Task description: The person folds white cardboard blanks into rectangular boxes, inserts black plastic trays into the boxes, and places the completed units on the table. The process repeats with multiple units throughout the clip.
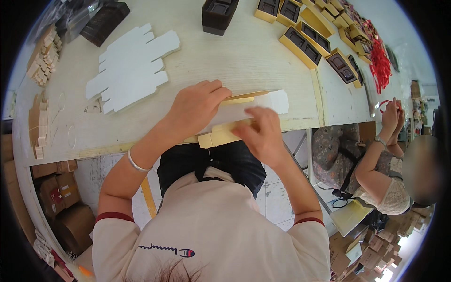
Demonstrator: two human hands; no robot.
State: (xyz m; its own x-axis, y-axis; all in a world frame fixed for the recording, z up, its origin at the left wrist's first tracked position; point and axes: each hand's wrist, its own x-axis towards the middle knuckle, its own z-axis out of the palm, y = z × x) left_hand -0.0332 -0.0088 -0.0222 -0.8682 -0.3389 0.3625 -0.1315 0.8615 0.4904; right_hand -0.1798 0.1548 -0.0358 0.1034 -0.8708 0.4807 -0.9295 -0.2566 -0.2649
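Observation:
A partly folded gold carton (221, 135) with a white inner face lies at the table's near edge, its long sides raised. My left hand (199, 104) is closed on the carton's far side at its left end, fingers bent over the gold edge. My right hand (264, 136), slightly blurred, straddles the near side, with its thumb on the gold outside and its fingers over the white inside. The carton's white end flap (279, 101) lies flat beyond my right hand. A stack of flat white carton blanks (134, 68) sits to the left on the table.
Dark plastic trays (220, 14) are stacked at the far middle, with more dark trays (104, 23) at far left. Gold boxes with dark inserts (300, 47) stand at far right, near red ribbons (379, 66). A co-worker (376, 174) sits at right holding red ribbon.

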